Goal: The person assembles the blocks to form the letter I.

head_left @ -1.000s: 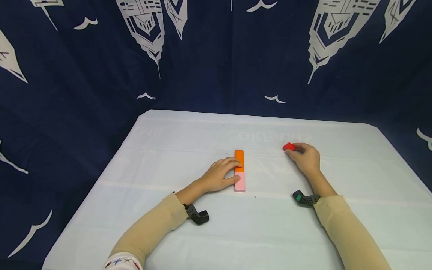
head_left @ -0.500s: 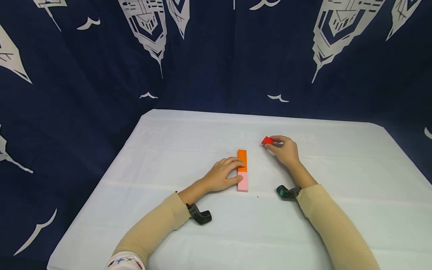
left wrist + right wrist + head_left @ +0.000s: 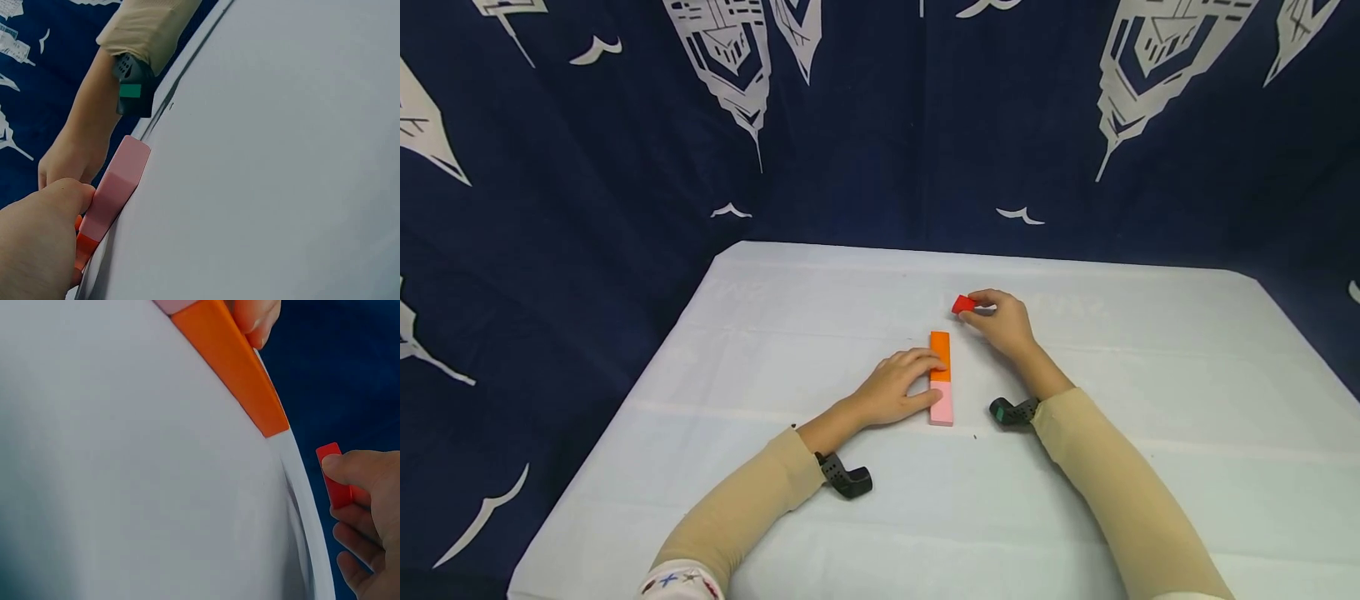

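Note:
Two narrow blocks lie end to end in a line on the white table (image 3: 1075,517): an orange block (image 3: 939,342) at the far end and a pink block (image 3: 942,415) at the near end. My left hand (image 3: 887,393) rests against them from the left, its thumb on the pink block and fingertips on the orange one. Just beyond the orange block, my right hand (image 3: 1006,323) pinches a small red block (image 3: 962,305) between thumb and fingers. In the right wrist view, the red block (image 3: 340,496) stands apart from the free end of the orange block (image 3: 234,362).
A dark blue curtain (image 3: 865,167) with white printed shapes hangs behind the far table edge and along the left side. Black wrist cameras sit on the left wrist (image 3: 847,482) and right wrist (image 3: 1011,412). White table surface surrounds the blocks.
My right hand has carried the red block leftward and slightly away, from well right of the row to beyond the orange block's far end. The left hand stays on the two blocks.

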`<state>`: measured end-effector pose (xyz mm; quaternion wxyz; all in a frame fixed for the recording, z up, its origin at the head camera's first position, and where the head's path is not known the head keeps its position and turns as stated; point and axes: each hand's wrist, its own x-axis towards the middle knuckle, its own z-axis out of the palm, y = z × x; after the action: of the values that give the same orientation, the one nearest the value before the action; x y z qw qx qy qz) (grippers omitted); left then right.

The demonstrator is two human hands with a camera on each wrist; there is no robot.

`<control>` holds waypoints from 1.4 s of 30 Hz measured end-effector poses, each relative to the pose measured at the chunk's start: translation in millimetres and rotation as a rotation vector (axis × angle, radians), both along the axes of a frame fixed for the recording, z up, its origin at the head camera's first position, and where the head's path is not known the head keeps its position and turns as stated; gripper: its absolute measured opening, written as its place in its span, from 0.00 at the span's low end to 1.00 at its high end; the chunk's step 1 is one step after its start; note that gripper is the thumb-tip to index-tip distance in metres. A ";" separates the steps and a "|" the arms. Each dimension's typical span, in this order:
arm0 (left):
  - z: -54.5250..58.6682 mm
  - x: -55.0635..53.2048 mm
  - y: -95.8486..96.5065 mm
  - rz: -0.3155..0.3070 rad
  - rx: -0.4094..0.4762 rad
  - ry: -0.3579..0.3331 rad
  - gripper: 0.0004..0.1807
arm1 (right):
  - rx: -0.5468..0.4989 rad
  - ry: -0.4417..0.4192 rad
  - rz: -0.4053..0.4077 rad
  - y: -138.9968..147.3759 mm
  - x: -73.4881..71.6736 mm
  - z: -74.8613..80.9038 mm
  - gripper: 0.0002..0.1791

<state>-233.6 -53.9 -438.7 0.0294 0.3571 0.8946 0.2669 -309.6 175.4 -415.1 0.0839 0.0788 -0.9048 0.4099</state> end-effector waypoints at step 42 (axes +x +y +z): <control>-2.2 -0.6 -0.1 0.006 0.008 0.023 0.24 | 0.051 -0.074 0.180 -20.5 -7.0 -3.6 0.21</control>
<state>-234.3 -54.0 -440.9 0.0169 0.3575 0.8949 0.2665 -316.6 154.9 -418.7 0.0111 0.1465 -0.9067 0.3953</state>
